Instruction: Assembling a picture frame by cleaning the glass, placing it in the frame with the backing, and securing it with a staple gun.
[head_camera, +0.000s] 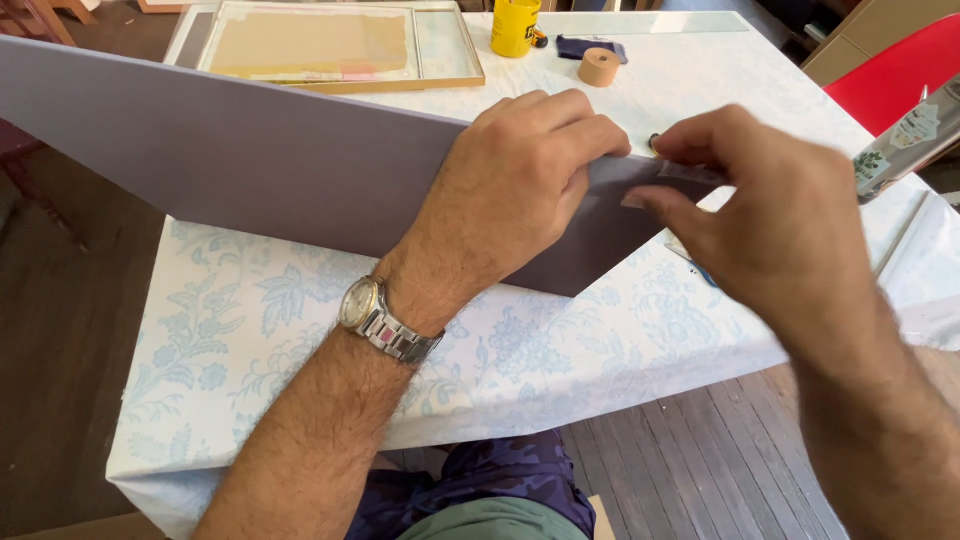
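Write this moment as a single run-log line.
left hand: pressing grey board edge | right hand: pinching tape strip at board corner | table: floral cloth

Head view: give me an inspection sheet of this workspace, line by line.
Surface: table under a pale blue floral cloth.
Job's things: large grey board, tilted, one corner between both hands.
Clutter: framed panel, yellow container, roll of tan tape, dark cloth.
Grippers: left hand, wristwatch on its wrist, grips the board's top edge; right hand pinches the board's corner, where a strip of tape seems to sit.
Cables: nothing seen.
Surroundings: wooden floor, red chair at right.
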